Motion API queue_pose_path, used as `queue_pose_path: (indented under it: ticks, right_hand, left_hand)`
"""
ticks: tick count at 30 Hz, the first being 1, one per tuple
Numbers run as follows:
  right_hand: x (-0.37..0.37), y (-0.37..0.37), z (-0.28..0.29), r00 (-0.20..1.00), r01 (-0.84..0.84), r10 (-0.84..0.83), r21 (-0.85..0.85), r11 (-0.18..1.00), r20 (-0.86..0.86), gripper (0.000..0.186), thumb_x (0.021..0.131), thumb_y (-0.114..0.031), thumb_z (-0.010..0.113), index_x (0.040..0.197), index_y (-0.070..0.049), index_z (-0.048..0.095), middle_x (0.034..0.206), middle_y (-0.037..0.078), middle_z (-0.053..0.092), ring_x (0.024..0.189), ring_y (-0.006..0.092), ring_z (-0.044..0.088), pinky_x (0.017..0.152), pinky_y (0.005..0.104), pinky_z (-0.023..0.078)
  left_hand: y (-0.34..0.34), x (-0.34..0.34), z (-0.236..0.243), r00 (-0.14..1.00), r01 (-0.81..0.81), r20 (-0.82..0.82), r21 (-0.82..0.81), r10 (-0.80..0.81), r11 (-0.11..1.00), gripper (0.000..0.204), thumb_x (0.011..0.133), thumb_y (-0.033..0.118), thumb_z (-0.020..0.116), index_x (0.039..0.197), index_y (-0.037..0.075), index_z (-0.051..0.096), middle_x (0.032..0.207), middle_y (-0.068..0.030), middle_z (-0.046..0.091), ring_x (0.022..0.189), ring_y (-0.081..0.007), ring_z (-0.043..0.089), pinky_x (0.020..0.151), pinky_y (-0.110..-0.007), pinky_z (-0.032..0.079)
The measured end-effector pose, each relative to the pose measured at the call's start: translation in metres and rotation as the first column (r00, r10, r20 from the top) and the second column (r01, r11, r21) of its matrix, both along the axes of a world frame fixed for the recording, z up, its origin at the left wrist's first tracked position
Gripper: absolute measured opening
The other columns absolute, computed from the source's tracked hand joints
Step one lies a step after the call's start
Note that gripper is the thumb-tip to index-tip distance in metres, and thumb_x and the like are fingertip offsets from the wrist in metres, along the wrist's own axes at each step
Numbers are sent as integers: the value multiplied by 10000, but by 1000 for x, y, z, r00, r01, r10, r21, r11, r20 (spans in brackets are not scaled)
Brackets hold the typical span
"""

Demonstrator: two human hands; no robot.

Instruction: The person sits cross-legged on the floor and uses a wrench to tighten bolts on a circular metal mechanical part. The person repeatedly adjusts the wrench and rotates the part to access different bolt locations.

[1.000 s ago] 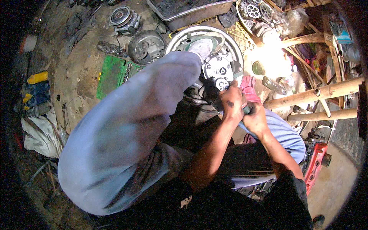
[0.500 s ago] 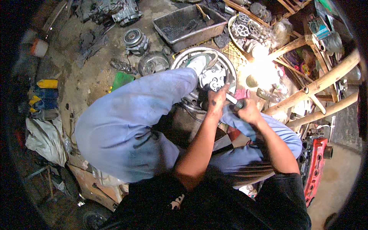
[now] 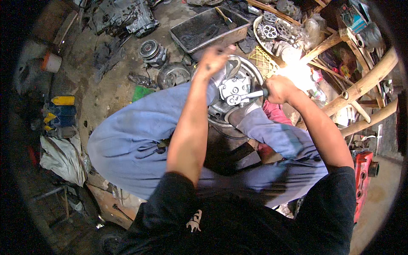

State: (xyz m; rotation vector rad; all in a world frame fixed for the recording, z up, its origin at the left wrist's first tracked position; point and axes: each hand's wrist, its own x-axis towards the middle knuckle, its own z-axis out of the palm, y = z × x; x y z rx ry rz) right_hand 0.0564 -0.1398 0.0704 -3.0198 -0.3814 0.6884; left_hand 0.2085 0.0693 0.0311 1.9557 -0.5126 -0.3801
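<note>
My right hand (image 3: 279, 89) is wrapped round the dark handle of a ratchet wrench (image 3: 250, 94). The ratchet's round chrome head lies over the near side of a pale metal housing with several holes (image 3: 236, 86). This housing sits on a wheel rim (image 3: 254, 68), between my shoes. My left hand (image 3: 212, 63) is lifted over the rim's far left side, close to the near edge of a black tray (image 3: 193, 47). Motion smears its fingers, and whether they hold anything does not show.
Beyond the rim, the tray holds a brush (image 3: 225, 16). A pulley unit (image 3: 152, 52) stands to its left, and a round dish of metal parts (image 3: 257, 32) to its right. A glaring lamp (image 3: 293, 68) and wooden poles (image 3: 361, 91) crowd the right side.
My left hand has left the ratchet and swung forward and left. My right hand has moved forward with the ratchet, which now lies across the housing's near side.
</note>
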Motion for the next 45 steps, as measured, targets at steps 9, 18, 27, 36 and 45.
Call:
queue_pose_path:
  ticks: [9,18,27,36,45]
  right_hand:
    - [-44,16,-13,945,325,-327,60,944,26,210,650,-219,670,777,-58,718,740,236,661,748,404,661,724,490,534]
    - [-50,-3,-29,942,250,-276,152,956,189,186,637,-180,654,783,-77,706,685,214,637,682,412,632,652,494,517]
    - [-14,-37,40,987,114,-146,359,926,63,206,611,-118,642,804,-72,695,657,194,610,635,371,615,579,450,473]
    - [-115,20,-62,228,601,-850,756,-260,-474,233,847,-241,733,775,-59,608,615,-9,533,517,81,451,467,246,344]
    - [-140,36,-75,255,512,-791,771,-378,-556,285,863,-200,717,680,-93,525,509,-23,456,371,103,371,376,281,286]
  left_hand:
    - [-60,-16,-80,563,824,-112,149,-819,546,456,723,459,789,1008,107,736,1052,-121,695,1033,-279,629,925,-406,458]
    - [-72,-18,-101,738,665,29,136,-674,734,494,614,34,495,1021,149,749,1030,-176,701,986,-326,660,888,-370,510]
    - [-79,-6,-128,740,669,-97,207,-665,714,453,725,199,569,1141,65,685,1157,-198,662,1045,-320,641,893,-371,502]
    - [-71,19,-158,696,694,-475,253,-538,674,574,773,500,744,1083,19,707,1105,-155,683,1003,-267,615,868,-396,477]
    - [-39,3,-145,743,192,-652,-10,-152,981,429,807,374,750,931,-34,704,931,-149,685,808,-246,629,725,-382,503]
